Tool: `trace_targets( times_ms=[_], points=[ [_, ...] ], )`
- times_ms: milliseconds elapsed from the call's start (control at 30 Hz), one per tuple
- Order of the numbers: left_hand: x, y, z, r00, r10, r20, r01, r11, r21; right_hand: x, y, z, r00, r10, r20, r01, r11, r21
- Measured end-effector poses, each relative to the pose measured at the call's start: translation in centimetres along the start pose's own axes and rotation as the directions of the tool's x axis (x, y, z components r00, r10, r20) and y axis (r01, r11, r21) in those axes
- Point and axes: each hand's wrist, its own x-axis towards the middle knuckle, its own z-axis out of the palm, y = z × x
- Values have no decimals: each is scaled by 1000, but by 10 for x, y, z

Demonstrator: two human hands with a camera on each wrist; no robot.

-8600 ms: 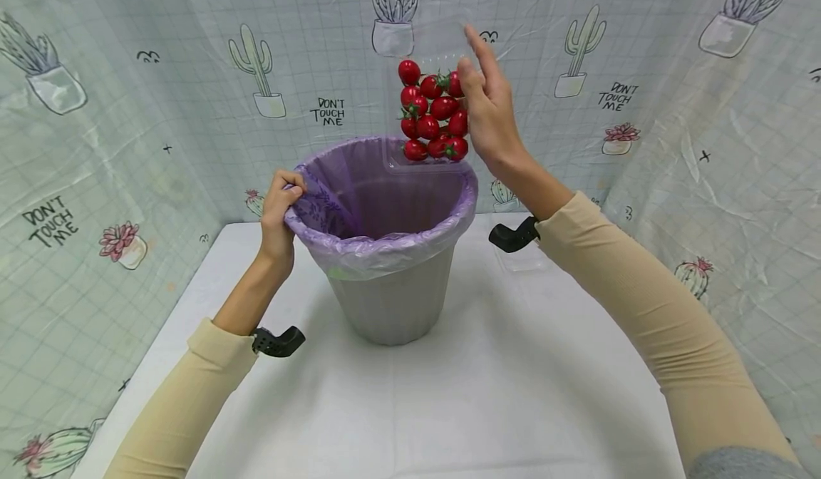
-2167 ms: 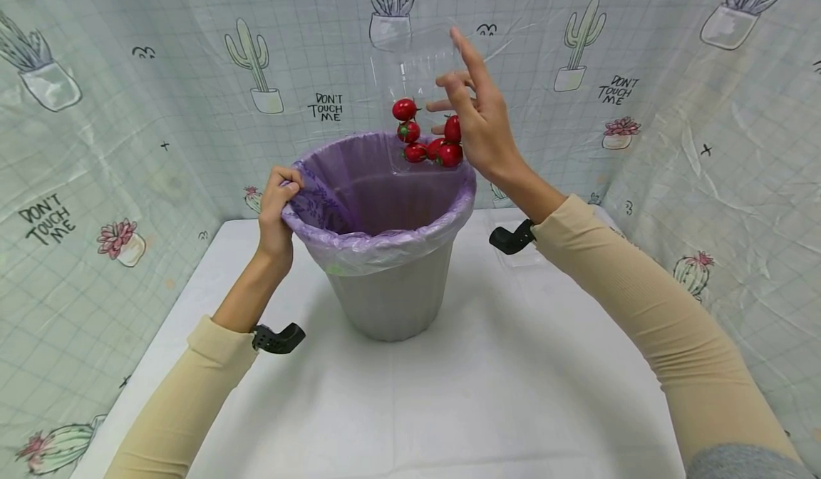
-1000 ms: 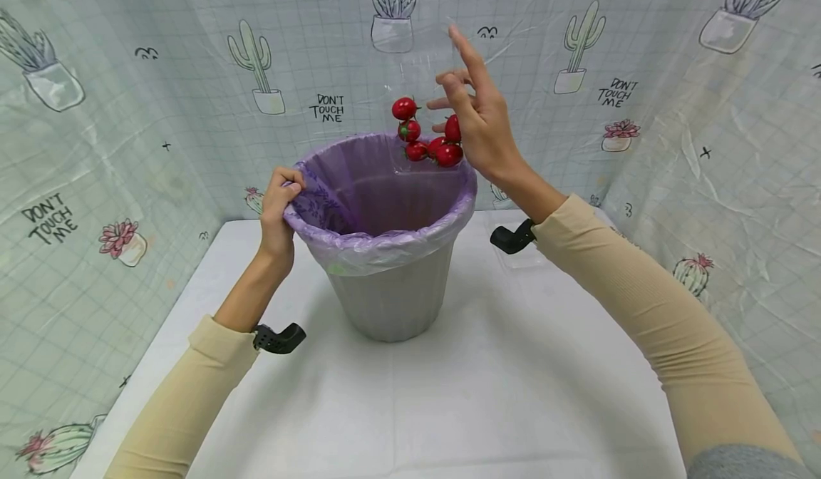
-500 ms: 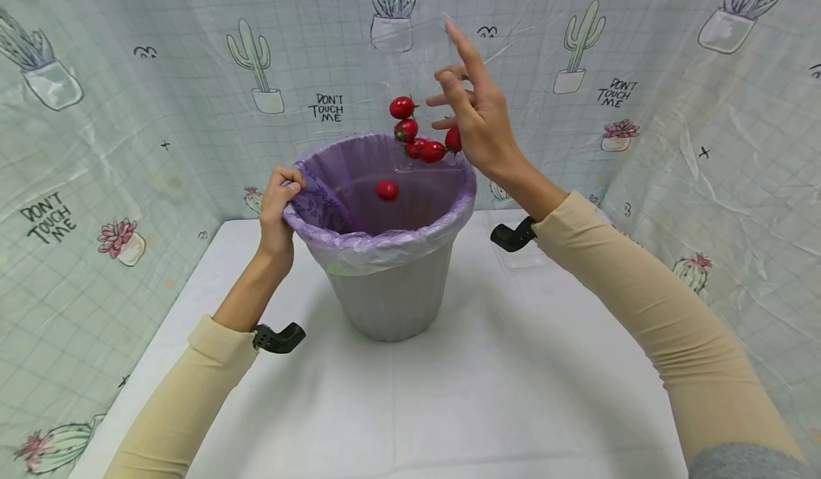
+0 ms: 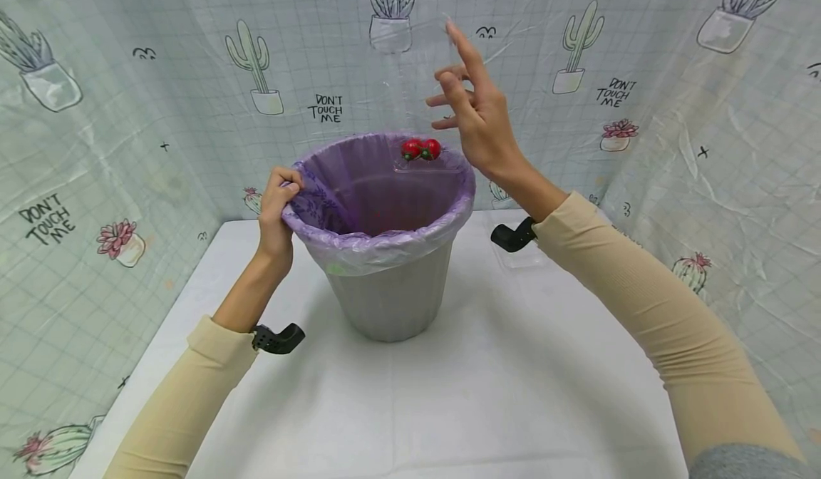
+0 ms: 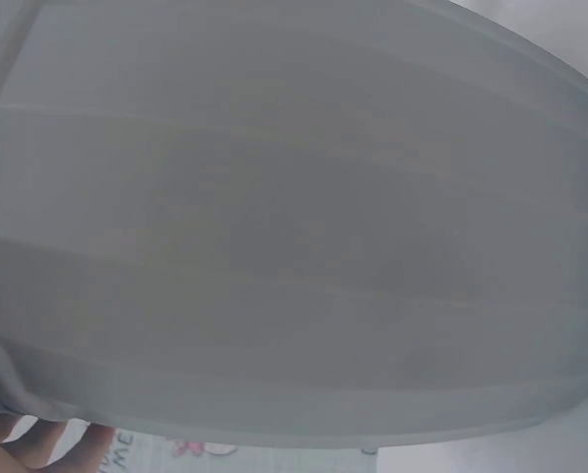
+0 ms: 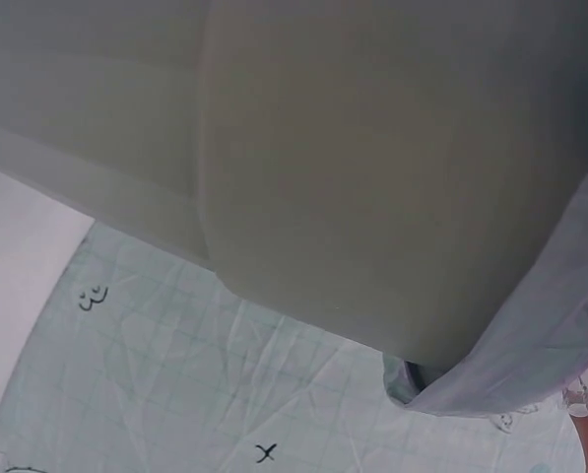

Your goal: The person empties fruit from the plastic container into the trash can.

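Note:
At the left of the head view my left hand grips the rim of a grey trash can, fingers over its purple liner. My right hand holds a clear plastic container by its right side, tilted steeply over the can's back rim. Two cherry tomatoes rest at the container's lower edge. Faint red shows deep inside the can; most of its inside is hidden. The can's wall fills most of the left wrist view, and the right wrist view shows the wall and folded liner.
A flat clear plastic piece lies on the white table to the right of the can, partly behind the right wrist camera. A cactus-printed sheet hangs around the back and sides.
The container held many cherry tomatoes earlier and tipped further over the can. Half a second ago one was falling into the can; more have left since. The left hand has stayed put.

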Motion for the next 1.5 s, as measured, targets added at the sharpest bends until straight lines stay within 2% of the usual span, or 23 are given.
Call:
trace_targets(
  times_ms=[1267, 1500],
  points=[
    [1, -2, 1, 1000, 15, -2, -15, 1000, -7, 4, -9, -4, 1000, -17, -8, 17, 1000, -11],
    [0, -2, 0, 1000, 10, -4, -10, 1000, -3, 3, -10, -4, 998, -69, -7, 69, 998, 6]
  ],
)
